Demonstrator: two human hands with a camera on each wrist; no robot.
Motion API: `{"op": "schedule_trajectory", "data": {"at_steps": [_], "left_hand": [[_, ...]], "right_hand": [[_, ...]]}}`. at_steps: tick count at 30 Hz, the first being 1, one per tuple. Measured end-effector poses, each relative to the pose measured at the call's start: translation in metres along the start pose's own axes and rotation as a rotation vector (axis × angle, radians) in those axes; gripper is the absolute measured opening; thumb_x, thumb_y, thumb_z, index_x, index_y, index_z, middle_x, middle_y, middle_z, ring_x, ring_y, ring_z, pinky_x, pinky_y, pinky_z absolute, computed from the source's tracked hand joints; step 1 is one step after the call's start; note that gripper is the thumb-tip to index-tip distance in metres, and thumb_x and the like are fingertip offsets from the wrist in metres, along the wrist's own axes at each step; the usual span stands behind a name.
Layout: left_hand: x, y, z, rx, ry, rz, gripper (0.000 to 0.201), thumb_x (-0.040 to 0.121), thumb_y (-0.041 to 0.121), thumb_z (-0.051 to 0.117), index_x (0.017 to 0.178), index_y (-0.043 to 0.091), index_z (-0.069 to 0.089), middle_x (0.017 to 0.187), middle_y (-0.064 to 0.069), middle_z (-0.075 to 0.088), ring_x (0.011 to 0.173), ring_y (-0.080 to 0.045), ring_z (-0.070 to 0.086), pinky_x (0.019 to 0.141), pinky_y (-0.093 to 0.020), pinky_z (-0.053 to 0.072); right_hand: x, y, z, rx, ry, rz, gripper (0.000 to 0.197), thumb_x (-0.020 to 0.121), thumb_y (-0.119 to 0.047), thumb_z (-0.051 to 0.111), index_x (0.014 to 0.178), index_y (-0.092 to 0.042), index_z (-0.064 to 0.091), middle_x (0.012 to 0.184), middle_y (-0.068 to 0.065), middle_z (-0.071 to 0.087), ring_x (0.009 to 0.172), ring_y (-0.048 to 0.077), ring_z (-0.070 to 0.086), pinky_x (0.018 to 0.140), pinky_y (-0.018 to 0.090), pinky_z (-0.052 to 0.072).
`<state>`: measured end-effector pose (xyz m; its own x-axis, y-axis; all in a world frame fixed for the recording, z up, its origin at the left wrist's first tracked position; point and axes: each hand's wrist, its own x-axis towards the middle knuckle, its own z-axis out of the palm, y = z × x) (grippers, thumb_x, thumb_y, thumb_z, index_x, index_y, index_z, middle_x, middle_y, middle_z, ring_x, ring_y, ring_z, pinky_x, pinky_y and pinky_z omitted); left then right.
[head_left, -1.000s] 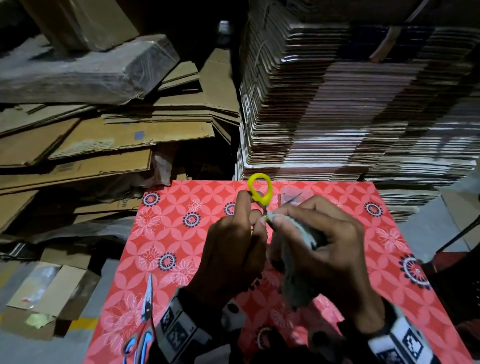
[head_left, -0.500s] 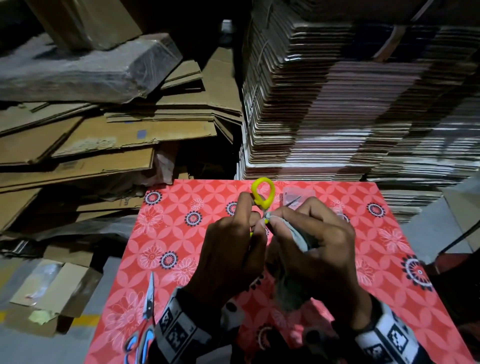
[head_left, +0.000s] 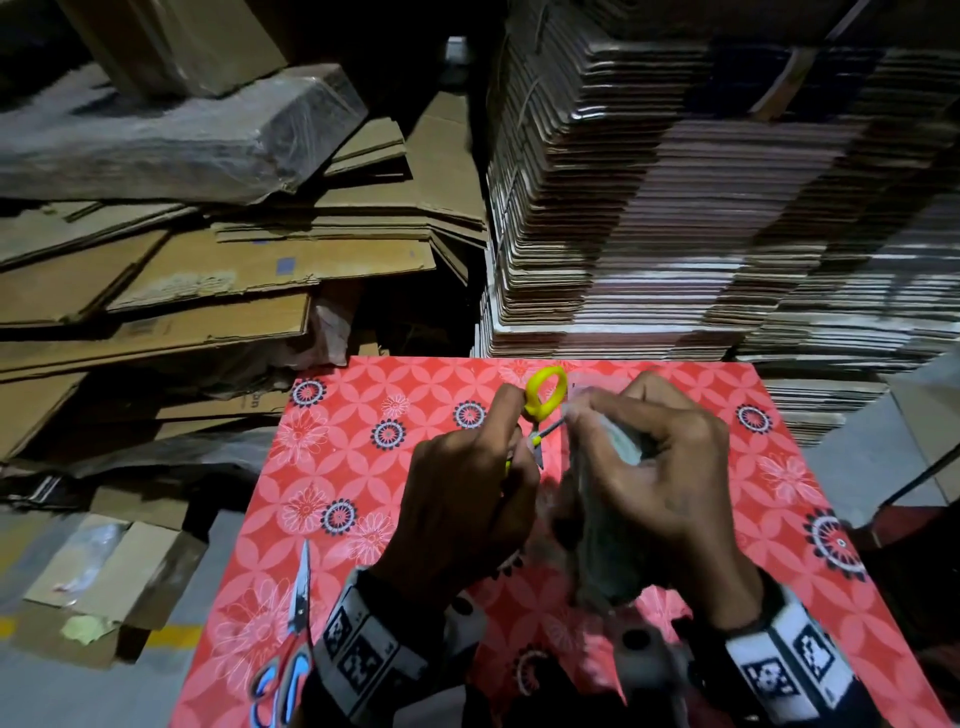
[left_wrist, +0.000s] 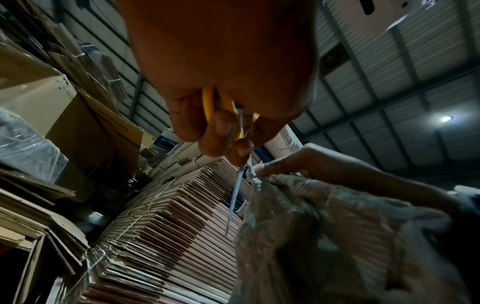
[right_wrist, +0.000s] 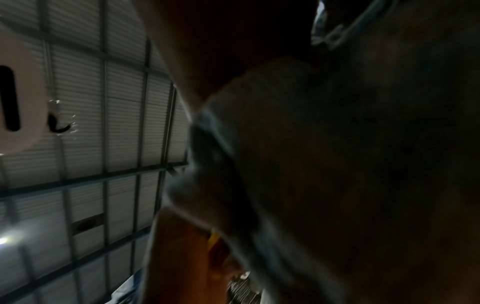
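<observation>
My left hand (head_left: 511, 457) grips small yellow-handled scissors (head_left: 543, 397), one handle loop sticking up above the fingers. Their thin blades (left_wrist: 237, 191) stand parted, pointing away from the hand beside the top corner of a clear plastic packet (head_left: 605, 519). My right hand (head_left: 613, 415) holds that crinkled packet (left_wrist: 337, 236), thumb and fingers pinching its upper edge close to the blades. Both hands hover over a red flower-patterned table (head_left: 363, 467). In the right wrist view the packet (right_wrist: 215, 156) is a dark blur against the palm.
A second pair of scissors with blue handles (head_left: 291, 639) lies on the table's near left corner. Flattened cardboard (head_left: 208, 270) is heaped to the left and behind. A tall bundle of stacked flat cartons (head_left: 675, 208) rises just past the table's far edge.
The hands have stayed together over the table. The scissors' blades now show parted at the packet's top corner, and the packet's top has shifted slightly right of the yellow handle.
</observation>
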<state>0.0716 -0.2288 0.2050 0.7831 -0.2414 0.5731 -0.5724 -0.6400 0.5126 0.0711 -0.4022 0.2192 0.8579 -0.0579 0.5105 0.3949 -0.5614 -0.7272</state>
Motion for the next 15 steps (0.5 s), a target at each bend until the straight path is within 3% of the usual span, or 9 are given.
{"op": "schedule_trajectory", "data": {"at_steps": [4, 9, 13, 15], "left_hand": [[0.0, -0.001, -0.001, -0.013, -0.018, -0.004, 0.016, 0.098, 0.024, 0.043, 0.114, 0.025, 0.043, 0.053, 0.006, 0.038, 0.045, -0.014, 0.046, 0.043, -0.032, 0.036], [0.0, -0.007, 0.005, -0.034, -0.004, -0.033, 0.015, 0.098, 0.02, 0.044, 0.113, 0.025, 0.044, 0.053, 0.003, 0.039, 0.045, -0.012, 0.041, 0.045, -0.031, 0.033], [-0.002, -0.016, 0.011, -0.117, 0.003, -0.093, 0.016, 0.1, 0.026, 0.043, 0.116, 0.022, 0.045, 0.056, 0.004, 0.039, 0.047, -0.007, 0.038, 0.048, -0.031, 0.03], [-0.003, -0.02, 0.012, -0.158, -0.002, -0.112, 0.017, 0.1, 0.023, 0.043, 0.117, 0.02, 0.048, 0.057, 0.004, 0.036, 0.046, -0.008, 0.038, 0.05, -0.03, 0.028]], "right_hand": [[-0.002, -0.006, 0.0, 0.029, -0.141, -0.026, 0.019, 0.09, -0.008, 0.078, 0.077, -0.021, 0.078, 0.067, -0.003, 0.049, 0.067, 0.01, 0.055, 0.059, 0.029, 0.043], [0.009, 0.008, 0.002, -0.04, -0.018, 0.049, 0.017, 0.089, -0.01, 0.077, 0.08, -0.025, 0.08, 0.067, 0.002, 0.054, 0.068, 0.014, 0.056, 0.062, 0.038, 0.046], [0.002, -0.009, 0.012, 0.048, -0.159, 0.013, 0.018, 0.09, -0.013, 0.078, 0.084, -0.03, 0.081, 0.069, 0.0, 0.052, 0.068, 0.013, 0.056, 0.06, 0.03, 0.044], [0.014, 0.003, 0.008, 0.016, -0.129, 0.019, 0.019, 0.09, -0.012, 0.077, 0.085, -0.03, 0.083, 0.068, 0.001, 0.054, 0.068, 0.01, 0.056, 0.061, 0.025, 0.042]]}}
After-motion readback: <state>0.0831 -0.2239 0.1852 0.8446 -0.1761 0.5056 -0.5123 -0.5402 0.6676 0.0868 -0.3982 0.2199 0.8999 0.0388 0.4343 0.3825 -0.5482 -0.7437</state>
